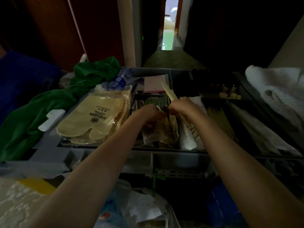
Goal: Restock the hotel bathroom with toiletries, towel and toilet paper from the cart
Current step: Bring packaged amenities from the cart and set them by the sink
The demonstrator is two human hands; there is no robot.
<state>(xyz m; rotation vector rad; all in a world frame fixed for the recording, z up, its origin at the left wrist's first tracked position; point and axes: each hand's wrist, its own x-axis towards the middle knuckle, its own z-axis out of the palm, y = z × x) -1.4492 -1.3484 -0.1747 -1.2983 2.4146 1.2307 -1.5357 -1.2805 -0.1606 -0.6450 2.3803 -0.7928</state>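
Both my hands reach into the grey compartmented tray point(105, 151) on top of the cart. My right hand point(181, 106) grips a long pale slim packet point(167, 90) that sticks up and away from me. My left hand point(148, 114) pinches at a row of dark green sachets point(158, 101) standing in the middle compartment. Printed toiletry packets point(164, 134) lie below the hands. To the right sit a white sachet point(189, 137), a bundle of long thin packets point(220, 119) and small bottles point(230, 94). White towels point(276, 89) lie at the far right.
Wrapped beige slippers point(97, 119) fill the tray's left compartment, with a green cloth point(49, 104) and a plastic water bottle point(121, 78) beyond. Plastic bags point(136, 206) hang at the cart's near side. A dark corridor point(166, 55) runs ahead to a lit doorway.
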